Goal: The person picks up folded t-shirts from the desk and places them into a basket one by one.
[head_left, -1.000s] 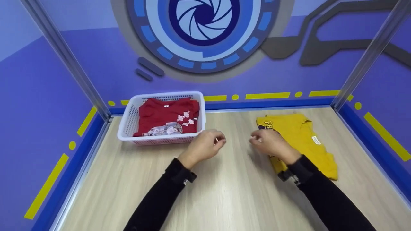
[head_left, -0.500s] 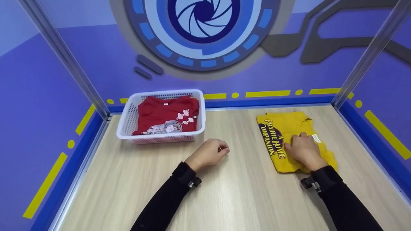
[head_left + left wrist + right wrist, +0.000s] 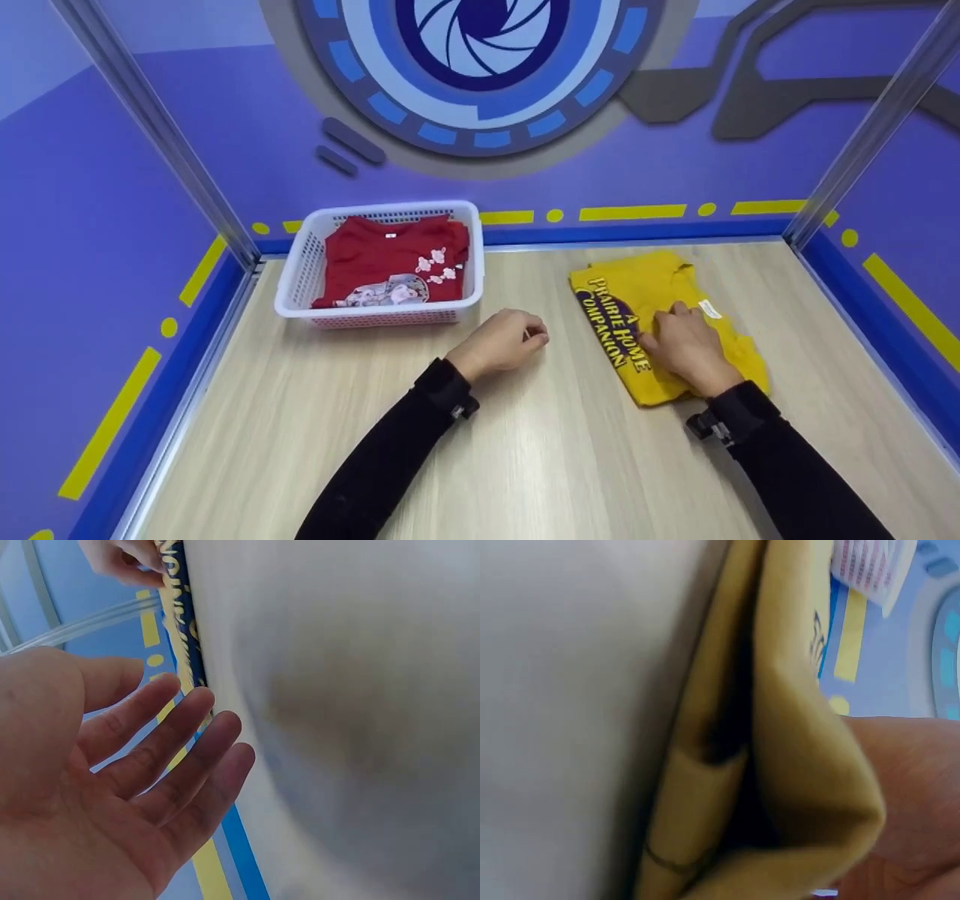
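Observation:
On the right of the table a folded yellow T-shirt lies with its dark printed lettering facing up. My right hand is on top of it, thumb and bent fingers gripping the cloth; the fingertips are partly hidden. In the right wrist view, the shirt's folded layers bulge in front of the hand. My left hand hovers over the middle of the table with nothing in it. Its fingers are loosely bent and apart in the left wrist view, where the shirt's printed edge shows beyond them.
A white perforated basket stands at the back left, close to my left hand. Inside it lies a folded red T-shirt with a printed picture. Blue-purple panels wall in the wooden table at the back and both sides.
My right hand has moved off the shirt's left edge onto its middle, and the yellow T-shirt has then slid left with it. The left hand has shifted slightly right, away from the basket.

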Demonstrator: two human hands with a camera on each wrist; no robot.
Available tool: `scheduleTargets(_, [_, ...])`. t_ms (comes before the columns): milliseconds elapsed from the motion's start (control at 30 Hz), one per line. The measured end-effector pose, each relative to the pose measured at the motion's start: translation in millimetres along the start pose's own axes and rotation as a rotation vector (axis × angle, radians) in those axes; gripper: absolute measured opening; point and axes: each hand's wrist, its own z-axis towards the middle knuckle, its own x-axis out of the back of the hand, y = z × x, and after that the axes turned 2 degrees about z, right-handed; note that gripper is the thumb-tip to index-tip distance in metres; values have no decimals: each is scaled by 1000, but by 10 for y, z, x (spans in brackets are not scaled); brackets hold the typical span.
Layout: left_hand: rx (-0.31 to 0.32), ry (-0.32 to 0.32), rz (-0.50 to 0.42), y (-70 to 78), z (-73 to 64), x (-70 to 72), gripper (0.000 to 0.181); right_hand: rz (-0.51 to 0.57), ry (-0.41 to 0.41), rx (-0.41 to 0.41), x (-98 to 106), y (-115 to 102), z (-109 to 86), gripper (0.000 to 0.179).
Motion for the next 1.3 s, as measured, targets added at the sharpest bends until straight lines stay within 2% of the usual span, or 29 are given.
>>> scheduleTargets(167, [0,-39,39,171,249,-25,26,7,11,62,-91,-238,-31,55])
scheduleTargets(233, [3,-49,96,219,367,-44,28,15,20,86,-119,-308,-48,56])
scheduleTargets(400, [-1,-99,310,263,635,-97,36,34,27,144,-165,-403,-91,59])
scheduleTargets(500, [-1,-152,400,246,718,-121,39,48,30,182,-178,-411,-114,56])
scheduleTargets(633, [4,-194,412,199,762,-138,42,57,57,230,-182,-379,-135,52])
scheduleTargets(800, [35,-198,421,197,733,-121,43,59,37,260,-154,-341,-110,52])
scheduleTargets(900, [56,-201,474,199,619,-80,43,55,-6,283,-127,-393,-45,52])
scheduleTargets(1100, [77,-201,565,228,380,-85,43,82,-103,355,-74,-423,106,51])
scheduleTargets(1300, [92,-141,609,173,78,-159,46,126,-188,420,-115,-515,251,52])
